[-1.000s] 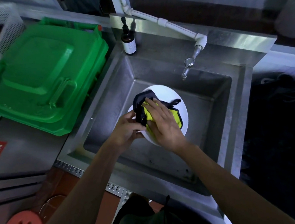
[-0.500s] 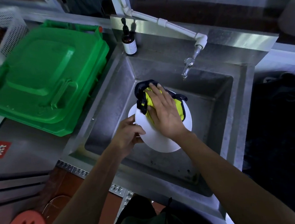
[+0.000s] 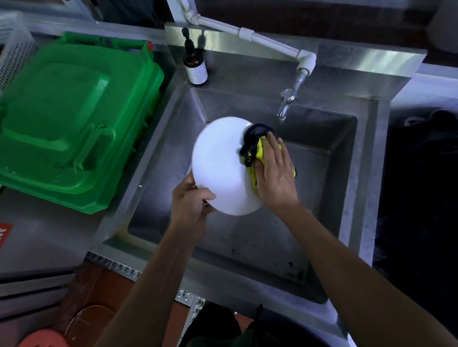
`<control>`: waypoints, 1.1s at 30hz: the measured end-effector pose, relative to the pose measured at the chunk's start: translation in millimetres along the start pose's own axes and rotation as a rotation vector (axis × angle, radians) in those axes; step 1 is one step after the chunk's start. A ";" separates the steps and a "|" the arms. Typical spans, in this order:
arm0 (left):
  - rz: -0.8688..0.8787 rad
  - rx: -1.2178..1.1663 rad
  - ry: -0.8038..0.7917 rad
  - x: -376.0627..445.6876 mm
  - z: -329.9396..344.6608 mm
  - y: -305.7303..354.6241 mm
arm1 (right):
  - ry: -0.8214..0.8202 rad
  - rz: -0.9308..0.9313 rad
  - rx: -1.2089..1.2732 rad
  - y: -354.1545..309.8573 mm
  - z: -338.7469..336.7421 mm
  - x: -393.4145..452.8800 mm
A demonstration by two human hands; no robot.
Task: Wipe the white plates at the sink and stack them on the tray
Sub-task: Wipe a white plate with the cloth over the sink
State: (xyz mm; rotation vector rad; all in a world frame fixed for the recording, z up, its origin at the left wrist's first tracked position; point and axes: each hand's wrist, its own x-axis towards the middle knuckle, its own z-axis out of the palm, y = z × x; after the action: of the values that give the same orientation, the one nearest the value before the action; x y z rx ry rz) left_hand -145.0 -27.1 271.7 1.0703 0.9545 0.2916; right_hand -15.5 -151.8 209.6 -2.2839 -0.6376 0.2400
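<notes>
The left hand [image 3: 191, 201] has its grip closed on the lower left rim of the white plate [image 3: 220, 168], thumb over the near face and the other fingers hidden behind it. The right hand [image 3: 275, 174] lies flat, fingers straight, pressing a yellow and black cloth [image 3: 253, 150] against the plate's right edge; it pinches nothing that I can see.

The plate is held up over the basin of the steel sink [image 3: 355, 179], just left of centre in the frame, clear of the basin floor and below and left of the tap [image 3: 285, 104].

It looks like glazed ware: stiff, fairly heavy for a one-handed hold, breakable if it drops on the steel, and likely slick if wet. The rim is the sensible place to hold it, as the left hand does, with the thumb on one face and fingers on the other; the cloth hand adds a steadying push from the opposite side.

Being round, the plate has no long axis in its own plane. It is tilted, its broad white face turned up toward the camera and somewhat left, the top edge leaning toward the upper part of the frame. Whether that face is the eating side or the underside I cannot tell.

No tray is identifiable; a green plastic lid [image 3: 60, 124] lies on the bench at upper left.
</notes>
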 end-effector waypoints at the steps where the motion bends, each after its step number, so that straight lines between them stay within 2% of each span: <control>1: 0.004 -0.009 0.001 0.2 1.5 0.1 | -0.005 0.029 0.009 1.3 2.5 -4.7; 13: -0.014 -0.073 0.025 2.8 17.3 -3.0 | -0.046 0.036 0.167 -42.2 37.1 -53.8; 19: -0.013 -0.043 0.065 5.7 9.5 -5.1 | -0.031 0.003 0.120 -38.1 39.9 -63.0; 26: -0.047 -0.058 0.092 10.5 7.1 -6.2 | 0.047 0.187 0.202 -13.5 30.8 -52.7; 30: -0.048 -0.067 0.061 10.5 3.3 -5.3 | 0.037 0.301 0.401 -3.3 21.8 -45.2; 33: -0.039 0.004 0.019 10.9 -3.0 -2.3 | 0.026 0.315 0.458 6.6 14.6 -38.1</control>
State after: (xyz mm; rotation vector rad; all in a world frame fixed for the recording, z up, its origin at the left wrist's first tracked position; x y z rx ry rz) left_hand -141.5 -19.6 263.7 1.0528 0.9915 0.2685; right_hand -50.9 -166.3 193.9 -1.9261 -0.1770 0.4553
